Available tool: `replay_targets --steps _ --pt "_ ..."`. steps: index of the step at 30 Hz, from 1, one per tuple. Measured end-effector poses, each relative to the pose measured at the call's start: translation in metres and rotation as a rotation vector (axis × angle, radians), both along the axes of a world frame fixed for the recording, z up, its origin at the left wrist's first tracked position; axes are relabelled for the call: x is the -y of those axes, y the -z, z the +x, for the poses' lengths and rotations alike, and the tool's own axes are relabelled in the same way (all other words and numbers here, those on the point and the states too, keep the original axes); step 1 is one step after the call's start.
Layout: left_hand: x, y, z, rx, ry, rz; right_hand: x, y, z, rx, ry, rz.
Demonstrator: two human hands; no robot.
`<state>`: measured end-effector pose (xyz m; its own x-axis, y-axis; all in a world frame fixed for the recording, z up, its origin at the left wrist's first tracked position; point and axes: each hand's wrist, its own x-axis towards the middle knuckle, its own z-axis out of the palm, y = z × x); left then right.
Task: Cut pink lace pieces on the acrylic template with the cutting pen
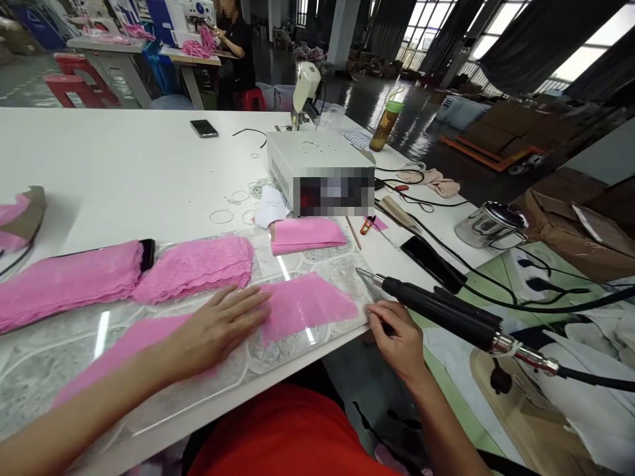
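My left hand (225, 330) lies flat with fingers stretched out, over a long pink fabric piece (133, 344). Its fingertips touch the left edge of another sheer pink fabric piece (310, 307). Both pieces lie on a clear plastic sheet (233, 380) covering the table. At the table's right edge, my right hand (397, 340) is closed, thumb and index finger together; what they hold, if anything, is hidden. Just above it a black-handled tool (441, 307) with a pointed metal tip and a cable points left. Pink lace pieces (198, 268) are stacked beyond my left hand.
Another pink stack (74, 281) lies at left, and folded pink fabric (307, 236) sits before a grey box machine (322, 155). Right of it are orange snips (368, 225), a black phone (433, 263), cables and a metal-lidded jug (491, 225). A person (238, 49) sits at a far machine.
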<state>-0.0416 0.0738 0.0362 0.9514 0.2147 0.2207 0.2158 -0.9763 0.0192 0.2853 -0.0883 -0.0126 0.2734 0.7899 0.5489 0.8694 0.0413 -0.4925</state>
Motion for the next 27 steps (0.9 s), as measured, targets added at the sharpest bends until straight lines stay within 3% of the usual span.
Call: replay_targets --steps 2,5,16,21,27 --pt "-0.004 0.004 0.025 -0.051 0.033 -0.027 -0.003 0.0 -0.003 0.027 -0.043 -0.006" --pt "-0.007 0.011 0.037 -0.091 0.033 -0.041 -0.009 -0.001 -0.005 0.057 -0.078 -0.018" --pt "0.007 0.023 0.027 -0.058 -0.049 0.104 -0.037 -0.01 -0.008 0.104 -0.09 -0.164" --pt "0.012 0.023 0.029 -0.049 -0.075 0.081 -0.038 -0.016 -0.008 0.033 -0.11 -0.155" --pt "0.011 0.025 0.03 -0.031 -0.065 0.078 -0.04 -0.018 -0.008 0.074 -0.13 -0.248"
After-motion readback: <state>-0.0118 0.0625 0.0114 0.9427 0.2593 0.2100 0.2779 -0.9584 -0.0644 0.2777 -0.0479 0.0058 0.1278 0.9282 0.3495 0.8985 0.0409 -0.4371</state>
